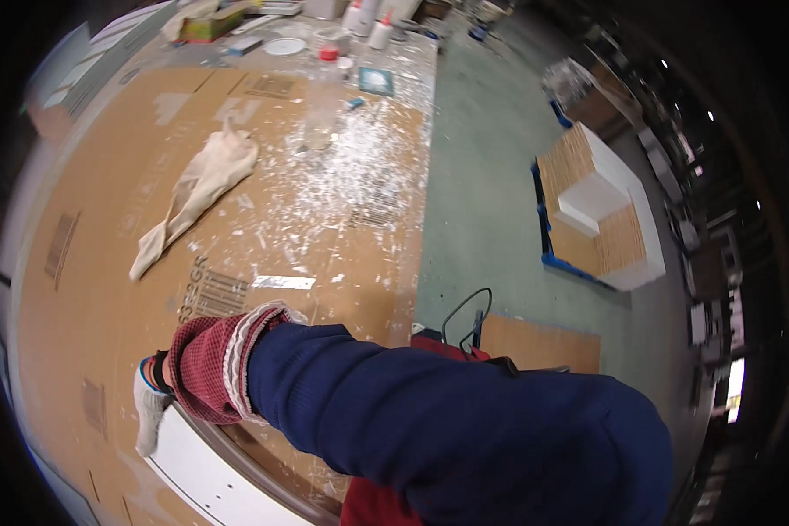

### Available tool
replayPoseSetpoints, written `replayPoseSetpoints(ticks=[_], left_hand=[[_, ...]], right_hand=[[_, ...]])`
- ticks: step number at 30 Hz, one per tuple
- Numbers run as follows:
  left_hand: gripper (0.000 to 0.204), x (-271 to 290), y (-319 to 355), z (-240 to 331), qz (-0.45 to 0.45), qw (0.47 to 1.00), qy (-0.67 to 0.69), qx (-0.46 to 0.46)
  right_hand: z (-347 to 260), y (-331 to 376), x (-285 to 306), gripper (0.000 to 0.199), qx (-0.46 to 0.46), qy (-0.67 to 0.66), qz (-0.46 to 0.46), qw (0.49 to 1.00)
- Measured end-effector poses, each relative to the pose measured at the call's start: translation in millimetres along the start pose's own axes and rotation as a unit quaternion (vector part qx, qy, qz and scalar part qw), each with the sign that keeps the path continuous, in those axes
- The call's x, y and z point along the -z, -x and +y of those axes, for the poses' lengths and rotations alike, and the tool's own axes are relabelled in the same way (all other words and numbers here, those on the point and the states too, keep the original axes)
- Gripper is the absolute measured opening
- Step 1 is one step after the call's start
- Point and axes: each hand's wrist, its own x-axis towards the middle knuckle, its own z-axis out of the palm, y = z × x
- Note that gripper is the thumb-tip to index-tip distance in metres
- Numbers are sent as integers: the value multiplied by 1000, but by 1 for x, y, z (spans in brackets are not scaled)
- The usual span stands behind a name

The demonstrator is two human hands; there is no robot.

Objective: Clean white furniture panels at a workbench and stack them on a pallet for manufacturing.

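Observation:
My right arm, in a dark blue sleeve with a red checked cuff, reaches across from the lower right. At its end my right hand (pixel 152 412), in a pale knit glove, is closed over the left end of a white panel (pixel 206 478). Several small dark holes dot the panel, and a grey-brown curved edge strip (pixel 252 463) runs along its side. The sleeve hides part of the panel, and the thumb is out of sight. My left hand is not in view. Farther up the table lies a crumpled cream cloth (pixel 203 180).
Cardboard (pixel 105 202) spattered with white covers the worktable. A small whitish strip (pixel 283 282) lies beyond my cuff. Glue bottles (pixel 380 33), a white disc (pixel 285 46) and a blue-green square (pixel 376 81) sit at the far end. White-faced blocks (pixel 618 210) stand on the green floor at right.

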Motion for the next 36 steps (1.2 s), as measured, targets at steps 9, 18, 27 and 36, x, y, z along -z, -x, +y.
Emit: replayPoseSetpoints(ticks=[9,18,27,36], left_hand=[[56,-40,-7,10,-46,995,-73,58],[55,39,254,34,225,971,-44,-66],[53,-5,344,-87,312,947,39,-70],[52,-97,228,-113,155,982,-91,54]], right_hand=[[26,142,-46,87,44,-13,153,987],[57,240,-80,47,-26,-82,224,971],[115,420,-147,113,120,-319,387,857],[163,605,-263,109,138,-304,612,717]])
